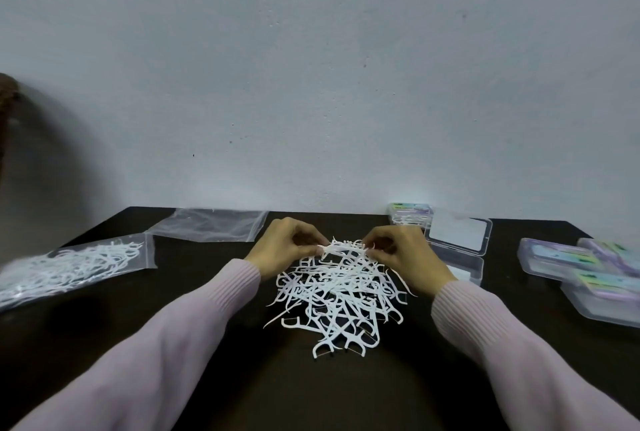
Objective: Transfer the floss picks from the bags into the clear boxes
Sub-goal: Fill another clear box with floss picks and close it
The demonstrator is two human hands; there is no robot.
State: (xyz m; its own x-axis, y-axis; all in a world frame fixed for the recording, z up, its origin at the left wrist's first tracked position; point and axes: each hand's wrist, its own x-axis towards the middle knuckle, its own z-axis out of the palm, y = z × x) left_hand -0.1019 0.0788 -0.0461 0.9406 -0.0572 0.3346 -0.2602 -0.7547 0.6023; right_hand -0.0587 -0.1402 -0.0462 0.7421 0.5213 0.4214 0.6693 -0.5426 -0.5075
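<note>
While both hands work at the far edge of the pile of floss picks (pixel 337 295), that loose white heap lies in the middle of the dark table (pixel 214 354); the left hand (pixel 284 243) has its fingers curled and pinches a small bunch of picks (pixel 341 247) at one end, and the right hand (pixel 403 252), fingers likewise curled, pinches the same bunch at the other end, so the bunch hangs just above the far side of the pile. Left of the pile, well apart, lies a clear bag (pixel 74 266) holding more floss picks; beyond the pile to the left lies a flat bag (pixel 209 224) with no picks that can be made out. Just right of the pile sits an open clear box (pixel 460 247), its lid raised behind the right hand; beyond it stands a closed box (pixel 410 214) with picks inside. Farther right of the pile, three closed boxes (pixel 585 267) with coloured labels are stacked loosely near the table's edge. Pale pink sleeves (pixel 194 319) cover both forearms.
</note>
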